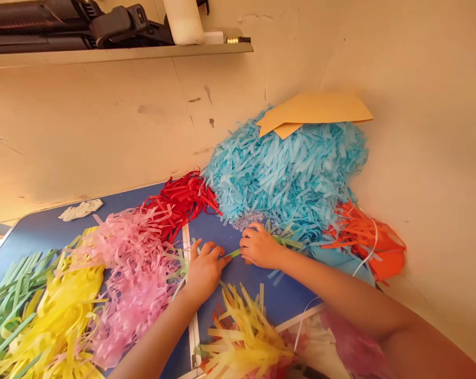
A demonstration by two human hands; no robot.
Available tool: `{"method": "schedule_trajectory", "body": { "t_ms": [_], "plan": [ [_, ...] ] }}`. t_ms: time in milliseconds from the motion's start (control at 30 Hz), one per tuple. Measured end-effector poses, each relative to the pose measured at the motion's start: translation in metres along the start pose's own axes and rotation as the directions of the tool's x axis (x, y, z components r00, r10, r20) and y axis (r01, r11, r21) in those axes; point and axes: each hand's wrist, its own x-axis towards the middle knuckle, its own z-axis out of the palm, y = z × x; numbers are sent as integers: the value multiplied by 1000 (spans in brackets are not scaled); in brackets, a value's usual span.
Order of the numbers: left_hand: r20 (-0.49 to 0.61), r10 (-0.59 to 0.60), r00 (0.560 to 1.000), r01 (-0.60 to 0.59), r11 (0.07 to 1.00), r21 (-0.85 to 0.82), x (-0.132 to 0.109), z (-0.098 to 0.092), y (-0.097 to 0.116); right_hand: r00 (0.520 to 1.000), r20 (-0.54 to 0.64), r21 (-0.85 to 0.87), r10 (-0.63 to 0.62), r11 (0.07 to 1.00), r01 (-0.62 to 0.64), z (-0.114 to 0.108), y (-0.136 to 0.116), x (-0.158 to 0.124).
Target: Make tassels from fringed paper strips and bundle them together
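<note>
Near the middle of the blue table, my left hand and my right hand pinch a green paper strip, which stretches across the short gap between them. Loose pale green fringe ends show beyond both hands, at the left by the pink heap and at the right under the blue one. A heap of light blue shredded tissue strips rises just behind my right hand. Closer to me, below both hands, sits a yellow fringed paper tuft.
Left of my hands lie pink fringe, red strips, yellow strips and green strips. Orange paper fringe with white string is on the right. Yellow-orange card tops the blue heap. A shelf hangs above.
</note>
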Motion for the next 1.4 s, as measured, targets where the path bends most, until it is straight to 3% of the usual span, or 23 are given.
{"method": "schedule_trajectory", "body": {
  "t_ms": [133, 500, 633, 767, 933, 1133, 1267, 1400],
  "plan": [
    [-72, 4, 997, -6, 1000, -22, 5, 3, 1, 997, -39, -66, -66, 996, 63, 10, 2, 9],
    [-225, -2, 974, -3, 1000, -19, 3, 21, 5, 988, -154, -109, -9, 994, -8, 11, -8, 10],
    [-202, -10, 979, -4, 998, -69, -11, 25, 1, 989, -144, -56, 37, 997, -46, 17, 1, -10],
    [-156, -102, 983, 74, 982, -175, -21, 26, -10, 981, -117, 54, 156, 987, -151, 17, 15, -25],
    [-69, -249, 966, 219, 932, -289, -19, 30, -17, 952, -10, 188, 306, 936, -299, 12, 25, -24],
    [-3, -371, 929, 357, 897, -259, -11, 27, -6, 913, 122, 215, 390, 887, -408, 1, 21, -15],
    [26, -350, 937, 348, 918, -188, -2, 19, 0, 873, 182, 175, 453, 859, -482, -5, 19, -3],
    [47, -139, 989, 145, 974, -172, 3, 10, 1, 875, 184, 128, 449, 871, -474, -10, 17, 5]
  ]
}}
